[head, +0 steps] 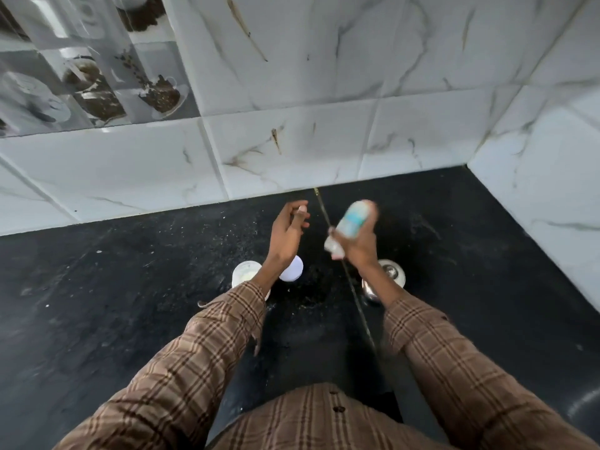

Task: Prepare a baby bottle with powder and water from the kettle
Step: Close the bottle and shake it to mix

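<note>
Right grip (355, 245): fingers wrapped round blurred baby bottle (352, 220), tilted above dark surface (130, 287). Left grip (287, 232): loosely curled, holding nothing. Powder tub (245, 274) below left grip.

Speckled matt black stone counter (130, 287), glossy marbled tiles (324, 76), shiny metal kettle (391, 274)

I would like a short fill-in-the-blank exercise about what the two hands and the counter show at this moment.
1. The baby bottle is held in the ____ hand.
2. The left hand holds ____.
3. The counter is ____ in colour.
4. The open powder tub stands on the counter under the ____ forearm.

Missing words: right; nothing; black; left
</note>
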